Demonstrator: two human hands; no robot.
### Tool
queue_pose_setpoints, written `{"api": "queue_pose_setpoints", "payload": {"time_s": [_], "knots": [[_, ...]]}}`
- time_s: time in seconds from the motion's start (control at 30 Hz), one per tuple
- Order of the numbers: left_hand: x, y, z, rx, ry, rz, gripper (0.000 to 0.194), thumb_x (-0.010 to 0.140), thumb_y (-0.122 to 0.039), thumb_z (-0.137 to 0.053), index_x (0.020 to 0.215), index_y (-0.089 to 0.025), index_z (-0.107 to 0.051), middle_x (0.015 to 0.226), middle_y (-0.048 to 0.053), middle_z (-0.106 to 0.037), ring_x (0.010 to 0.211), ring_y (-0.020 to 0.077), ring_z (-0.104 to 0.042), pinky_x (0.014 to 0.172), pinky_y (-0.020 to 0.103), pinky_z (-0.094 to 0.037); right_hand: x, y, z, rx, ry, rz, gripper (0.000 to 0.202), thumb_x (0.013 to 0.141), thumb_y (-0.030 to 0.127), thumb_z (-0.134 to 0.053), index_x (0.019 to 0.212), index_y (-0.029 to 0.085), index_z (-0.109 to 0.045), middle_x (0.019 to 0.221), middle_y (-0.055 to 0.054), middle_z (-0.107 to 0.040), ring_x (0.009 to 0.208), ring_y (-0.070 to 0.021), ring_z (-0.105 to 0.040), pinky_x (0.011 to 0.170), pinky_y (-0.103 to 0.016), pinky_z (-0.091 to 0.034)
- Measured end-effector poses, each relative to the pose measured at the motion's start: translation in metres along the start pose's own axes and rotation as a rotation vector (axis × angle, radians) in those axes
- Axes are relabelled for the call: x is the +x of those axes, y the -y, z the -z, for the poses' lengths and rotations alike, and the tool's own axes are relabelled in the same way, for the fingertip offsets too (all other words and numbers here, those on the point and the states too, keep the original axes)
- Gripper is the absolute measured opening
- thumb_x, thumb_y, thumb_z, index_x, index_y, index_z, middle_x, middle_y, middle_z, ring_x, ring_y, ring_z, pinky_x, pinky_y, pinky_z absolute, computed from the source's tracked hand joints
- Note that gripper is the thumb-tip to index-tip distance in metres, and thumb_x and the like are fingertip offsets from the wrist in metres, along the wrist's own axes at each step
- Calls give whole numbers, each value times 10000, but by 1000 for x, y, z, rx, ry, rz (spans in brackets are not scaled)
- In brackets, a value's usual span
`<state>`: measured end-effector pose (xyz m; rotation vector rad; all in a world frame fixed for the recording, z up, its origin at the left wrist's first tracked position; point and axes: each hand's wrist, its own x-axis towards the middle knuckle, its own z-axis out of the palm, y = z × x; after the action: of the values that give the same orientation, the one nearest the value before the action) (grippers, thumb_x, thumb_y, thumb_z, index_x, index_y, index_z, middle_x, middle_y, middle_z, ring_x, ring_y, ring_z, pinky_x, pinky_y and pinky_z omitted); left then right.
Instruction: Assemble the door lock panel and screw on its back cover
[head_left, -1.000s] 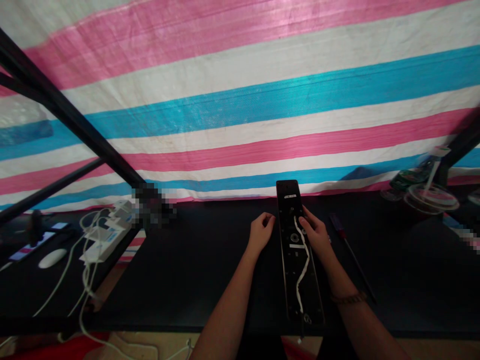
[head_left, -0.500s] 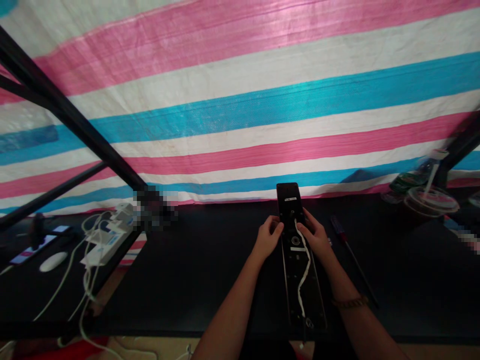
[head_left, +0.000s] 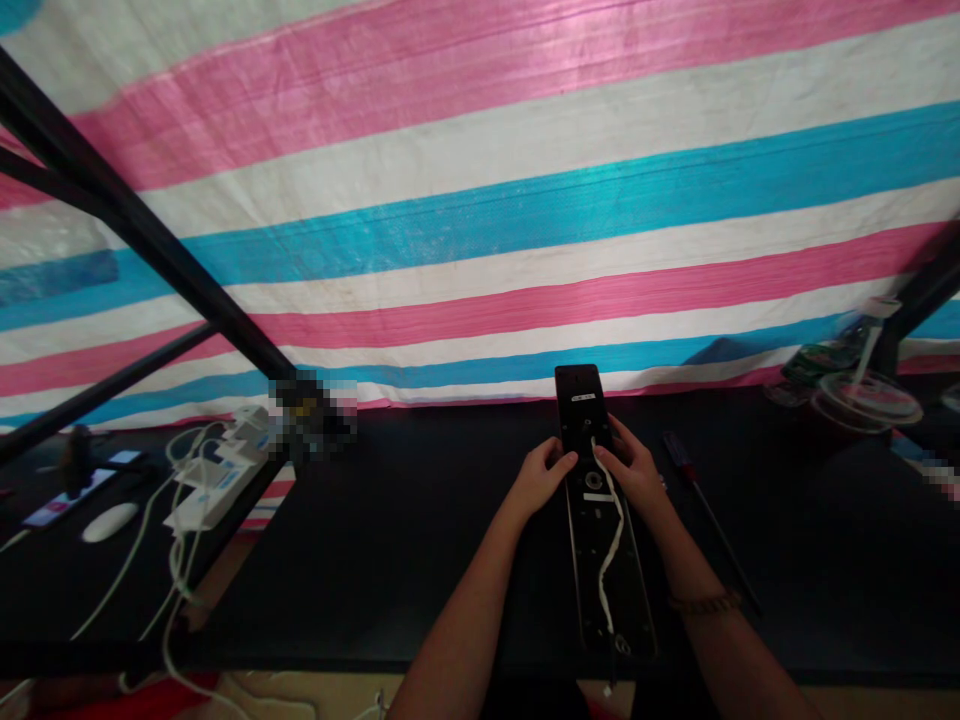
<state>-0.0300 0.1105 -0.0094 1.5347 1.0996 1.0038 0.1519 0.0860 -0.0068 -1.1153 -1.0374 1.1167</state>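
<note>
A long black panel, which looks like the back of a smart door lock, stands lengthwise before me with its far end slightly raised. It carries screws, small white labels and a round fitting. A white sleeved cable runs down its face to a dark plug near the close end. My left hand is closed around the panel's left edge, thumb lying on its face. On the opposite edge my right hand grips the panel, its thumb beside the cable's upper end. The fingers behind the panel are hidden.
A screwdriver lies right of my right arm on the black table. Farther right stands a lidded plastic cup with a straw. At left are a power strip with cables, a white mouse and a phone.
My left thumb has slid inward, farther onto the panel's face. The right hand keeps its hold, and the panel has barely moved.
</note>
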Motion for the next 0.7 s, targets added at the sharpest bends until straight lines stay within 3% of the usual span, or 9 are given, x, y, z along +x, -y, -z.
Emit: {"api": "queue_pose_setpoints", "payload": {"time_s": [0.33, 0.7], "knots": [[-2, -7, 0, -81, 72, 10, 367, 876, -531, -656, 936, -171, -697, 872, 53, -698, 842, 215, -641, 777, 322, -514, -1, 2, -2, 44, 8, -3, 886, 681, 554, -849, 1439, 222, -535, 1083, -106, -784, 947, -316, -751, 826, -471, -608], [-3, -7, -2, -73, 9, 20, 386, 897, -549, -638, 890, -169, -707, 807, 50, -697, 843, 230, -641, 787, 336, -520, 1, 5, -3, 58, 0, -54, 854, 664, 533, -860, 1394, 235, -532, 1055, -95, -783, 924, -308, -749, 814, -456, -602]]}}
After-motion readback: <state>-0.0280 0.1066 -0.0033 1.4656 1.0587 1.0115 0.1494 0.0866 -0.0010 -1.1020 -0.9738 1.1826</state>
